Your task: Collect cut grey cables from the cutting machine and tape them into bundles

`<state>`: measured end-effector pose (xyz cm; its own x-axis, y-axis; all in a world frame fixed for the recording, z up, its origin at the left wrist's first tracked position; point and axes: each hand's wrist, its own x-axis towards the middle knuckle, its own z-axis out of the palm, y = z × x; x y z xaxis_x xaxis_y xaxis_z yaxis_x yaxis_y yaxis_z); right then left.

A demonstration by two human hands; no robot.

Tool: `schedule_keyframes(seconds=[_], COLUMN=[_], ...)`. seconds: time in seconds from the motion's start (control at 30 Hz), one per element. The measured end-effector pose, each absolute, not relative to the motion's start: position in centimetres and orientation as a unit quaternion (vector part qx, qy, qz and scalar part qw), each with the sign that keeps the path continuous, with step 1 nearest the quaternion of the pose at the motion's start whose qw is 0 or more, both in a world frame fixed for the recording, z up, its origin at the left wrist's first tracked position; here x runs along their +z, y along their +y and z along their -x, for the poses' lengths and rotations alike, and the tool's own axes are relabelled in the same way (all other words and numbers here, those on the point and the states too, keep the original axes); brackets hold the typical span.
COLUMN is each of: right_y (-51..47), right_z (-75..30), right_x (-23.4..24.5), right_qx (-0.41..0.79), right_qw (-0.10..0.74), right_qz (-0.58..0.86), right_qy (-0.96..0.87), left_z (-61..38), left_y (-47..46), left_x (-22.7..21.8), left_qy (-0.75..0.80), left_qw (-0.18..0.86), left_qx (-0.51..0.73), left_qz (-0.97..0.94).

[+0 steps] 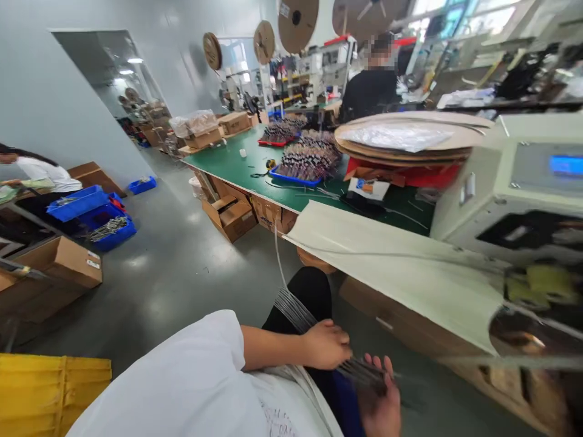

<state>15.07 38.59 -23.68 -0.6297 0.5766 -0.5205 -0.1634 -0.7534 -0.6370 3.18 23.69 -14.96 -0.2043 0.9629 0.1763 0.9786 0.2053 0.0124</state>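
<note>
My left hand (328,345) is closed round a bundle of thin grey wires (296,311) low in the view, over my lap. The wires run from beside my knee through this hand toward my right hand (381,400). My right hand lies palm up under the wire ends, fingers spread, with the wires resting across it. One thin wire (277,249) rises from the bundle toward the edge of the green table (237,164). A cream sheet (387,261) slopes from the grey machine (523,182) down toward my hands.
Blue trays of cut wires (305,164) and flat cardboard discs (410,136) sit on the table. Cardboard boxes (232,215) stand under its edge, more at the left (59,264). A yellow crate (45,388) is at lower left. One person stands behind the table, another sits far left.
</note>
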Motion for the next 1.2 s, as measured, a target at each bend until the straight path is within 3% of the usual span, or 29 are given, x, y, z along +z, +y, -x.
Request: schedule_keyframes(seconds=[0.17,0.3,0.97,1.1,1.2], right_y=[36.3,37.3,37.2,37.2,37.3], right_z=[-15.4,-15.1,-15.4,-15.3,-15.2], right_x=[-20.2,-21.0,-21.9,-21.9,-22.2], right_qx=[0.878,0.888,0.897,0.901,0.901], right_qw=[0.239,0.258,0.282,0.282,0.287], right_qz=[0.345,0.323,0.297,0.286,0.286], right_qy=[-0.232,-0.200,-0.164,-0.162,-0.157], left_z=[-4.1,-3.8,-4.2,-3.6,-1.9], left_y=[22.9,24.1,24.5,25.8,27.3], left_x=[-12.6,-13.7,-13.4,-11.0,-7.3], left_qy=[-0.808,-0.803,-0.816,-0.793,-0.745], left_qw=[-0.016,-0.053,-0.007,0.028,0.111], left_qx=[-0.055,-0.087,-0.064,-0.120,-0.187], left_qz=[0.586,0.587,0.574,0.597,0.631])
